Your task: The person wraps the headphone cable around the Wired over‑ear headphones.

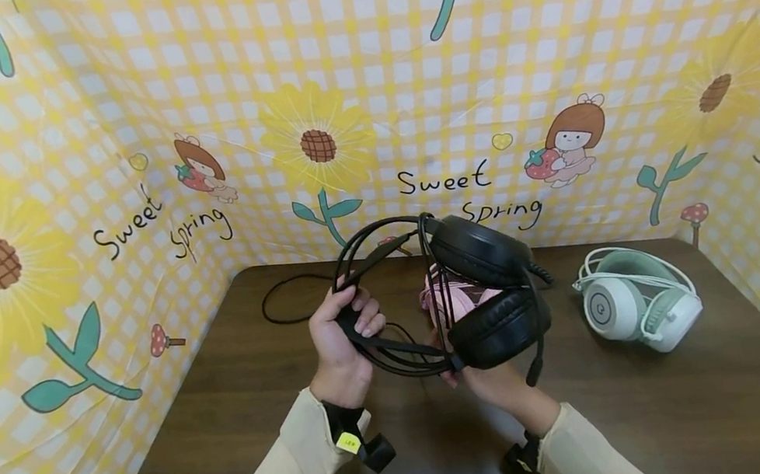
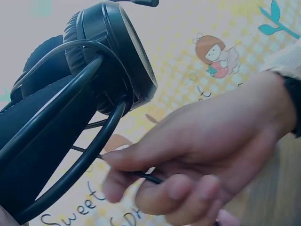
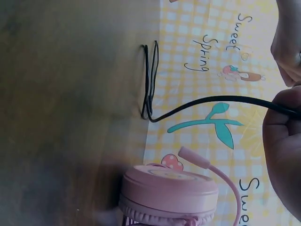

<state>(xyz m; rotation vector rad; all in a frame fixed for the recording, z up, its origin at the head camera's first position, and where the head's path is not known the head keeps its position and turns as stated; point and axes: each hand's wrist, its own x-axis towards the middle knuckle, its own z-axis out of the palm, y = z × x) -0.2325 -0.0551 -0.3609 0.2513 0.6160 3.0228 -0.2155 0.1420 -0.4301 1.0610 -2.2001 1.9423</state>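
A black headset point(image 1: 496, 331) is held up over the table, its two ear cups to the right and its microphone tip hanging low. The left hand point(image 1: 344, 335) grips its headband, fingers curled round it. Loops of black cable run round the headset from headband to ear cups. Behind and below the ear cups is the right hand point(image 1: 492, 387), partly hidden in the head view. In the left wrist view this right hand point(image 2: 188, 141) pinches the thin black cable point(image 2: 153, 178) between thumb and fingers. More black cable point(image 3: 211, 100) runs from it down to coils on the table.
A pink headset point(image 3: 169, 193) with a microphone boom lies on the table point(image 1: 217, 412), behind the black one. To the right rests a white and green headset point(image 1: 671, 317) with its cable wound round it. Yellow checked cloth point(image 1: 360, 59) walls the back and sides.
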